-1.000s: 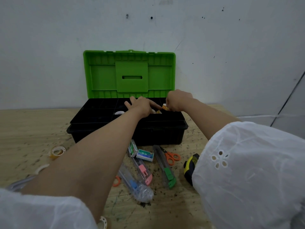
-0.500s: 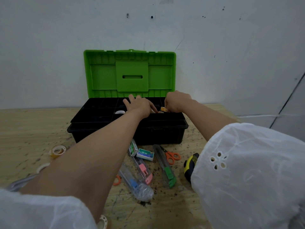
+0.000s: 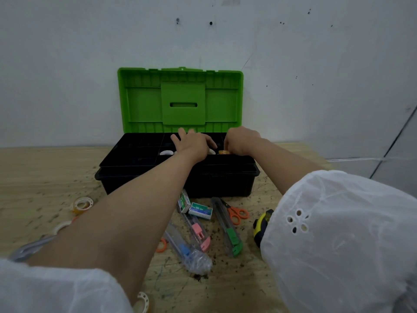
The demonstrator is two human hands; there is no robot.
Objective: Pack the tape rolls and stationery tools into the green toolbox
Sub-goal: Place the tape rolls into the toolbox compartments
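My single wide-angle view sits on the person's head, looking forward and down. It squarely faces the pale grey wall (image 3: 67, 64), with the open green-lidded black plastic toolbox (image 3: 140, 177) centred nearby on the speckled wooden tabletop (image 3: 45, 172).

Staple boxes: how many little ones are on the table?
2. One staple box stands tilted in front of the toolbox; the second staple box lies flat at its right. The left arm may hide more.

Right hand (image 3: 242, 141): fingertips hidden behind knuckles; grip on small orange object (image 3: 224, 152) indeterminate. Yellow-black tape measure (image 3: 261, 224) half covered by white sleeve (image 3: 338, 233). Clear tape roll (image 3: 142, 302) cut by bottom edge. Orange plastic ring (image 3: 161, 245) mostly under left forearm (image 3: 135, 211).
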